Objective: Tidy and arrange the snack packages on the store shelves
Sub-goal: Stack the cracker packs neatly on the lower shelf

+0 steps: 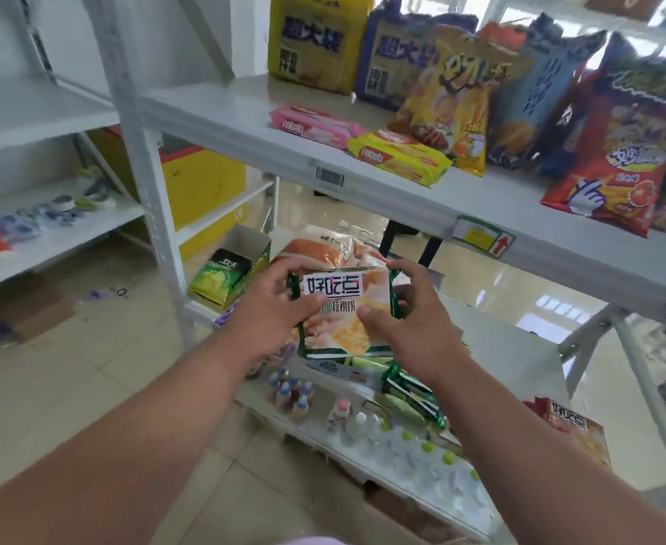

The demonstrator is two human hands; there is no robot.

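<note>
Green-edged, crinkly plastic biscuit packet (345, 312) at frame centre, gripped by our left hand (272, 308) and right hand (410, 312), seems light, slippery, crushable; hold its side edges.

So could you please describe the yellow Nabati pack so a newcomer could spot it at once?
Look along the upper shelf, to the flat packs lying in front of the standing bags. The yellow Nabati pack lies nearest the shelf's front edge, right of the pink Nabati pack; colour alone separates them.

Upper shelf (244, 112) lay open at its left end — pink wafer pack (315, 125), yellow wafer pack (398, 157) and standing chip bags (457, 100) crowded the right.
</note>
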